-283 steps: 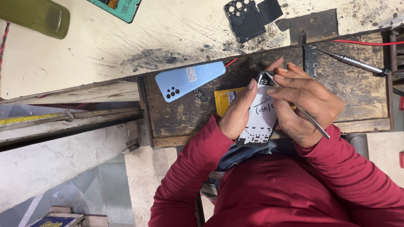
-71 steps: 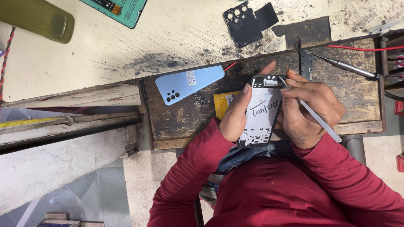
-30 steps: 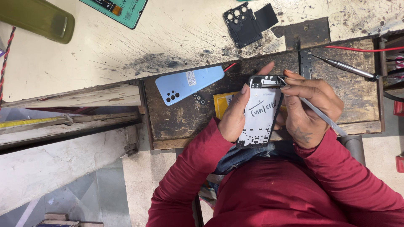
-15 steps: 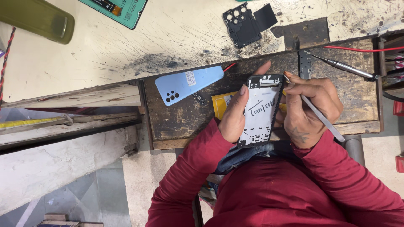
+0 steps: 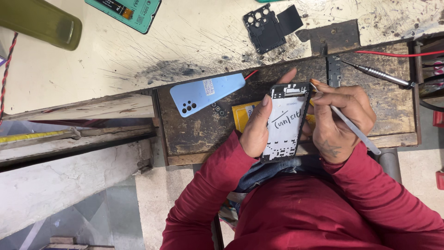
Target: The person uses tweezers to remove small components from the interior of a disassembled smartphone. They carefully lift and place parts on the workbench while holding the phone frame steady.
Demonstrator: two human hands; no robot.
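Head view: phone frame [image 5: 286,121], stripped of its back cover and lying white-face-up, sits just right of centre, propped over the near edge of the dark wooden work board [image 5: 199,134]. The left hand [image 5: 259,125] cradles it from the nine o'clock side, fingers [image 5: 266,99] curled and clamped along its left edge, one fingertip reaching over the top corner. The right hand [image 5: 342,120] lies at the frame's three o'clock, its fingers pinched together on a slim metal tool [image 5: 351,127], held like a pen; the tip meets the frame's upper right corner, at about one o'clock on the frame.

The work in hand looks like prying or picking at a part near the top edge of the opened phone. My judgement is that the next move calls for a steady left grip and a small, controlled push of the tip, since a slip could gouge the board inside.

Around it: a pale blue back cover [image 5: 206,94] lies at ten o'clock from the frame, well apart, with small loose parts just beside it. A yellow packet [image 5: 243,115] peeks from under the left hand. At twelve o'clock on the scratched tabletop [image 5: 138,65] rests a black inner bracket [image 5: 270,25]. A screwdriver [image 5: 381,74] lies at two o'clock, a green bottle [image 5: 39,21] far off at ten.
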